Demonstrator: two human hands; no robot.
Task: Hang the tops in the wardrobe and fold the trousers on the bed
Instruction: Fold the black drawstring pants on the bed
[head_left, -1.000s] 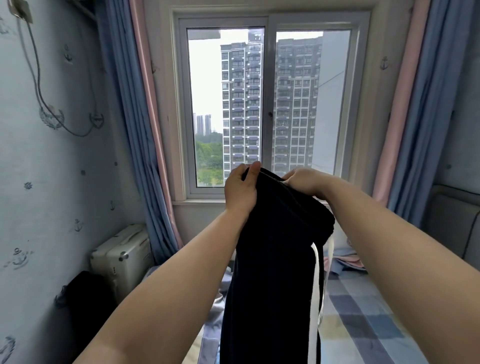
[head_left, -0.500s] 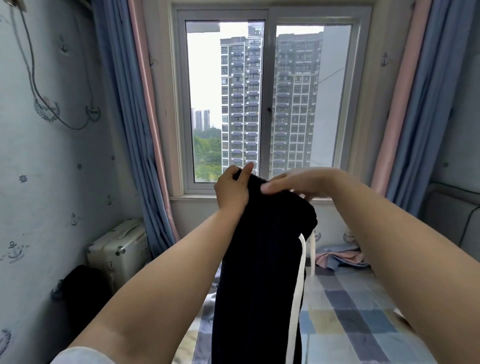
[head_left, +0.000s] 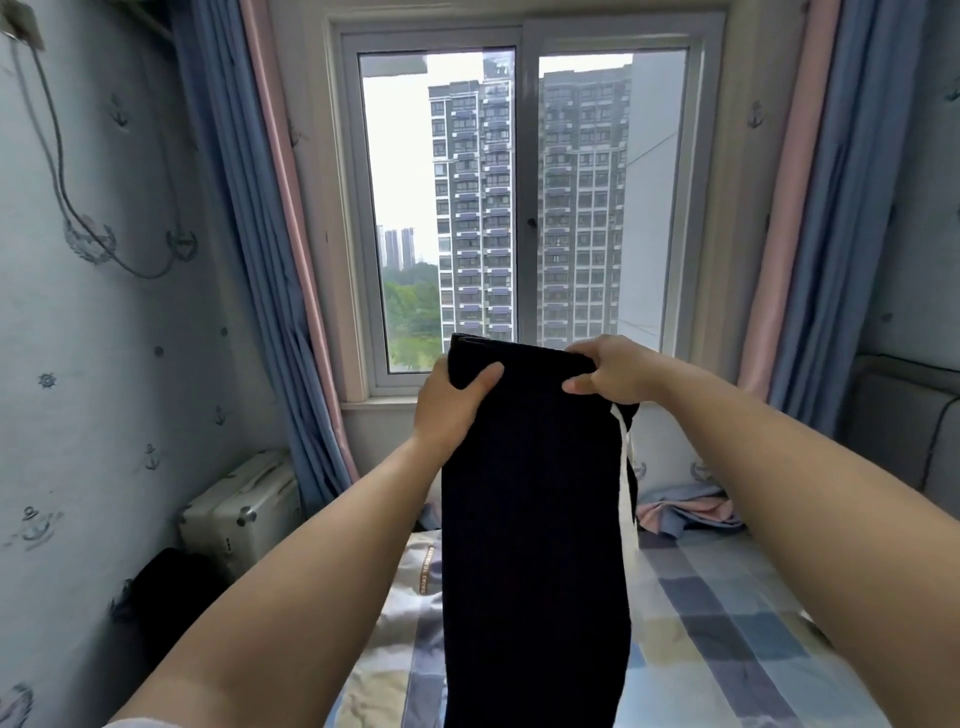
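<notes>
Spread wider since earlier, left hand and right hand gripping dark trousers waistband, hanging over checked bed, unreadable lettering on bedding strip.

The trousers held up between the left hand and right hand are dark navy with a white side stripe. Below them, the bed is checked blue, grey and cream. Beyond, curtains are blue edged pink.

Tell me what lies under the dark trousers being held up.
Under the dark trousers, gripped by the left hand and right hand, lies the checked bed cover, with a pink and blue garment beside. Whatever lies directly behind the hanging cloth is hidden.
</notes>
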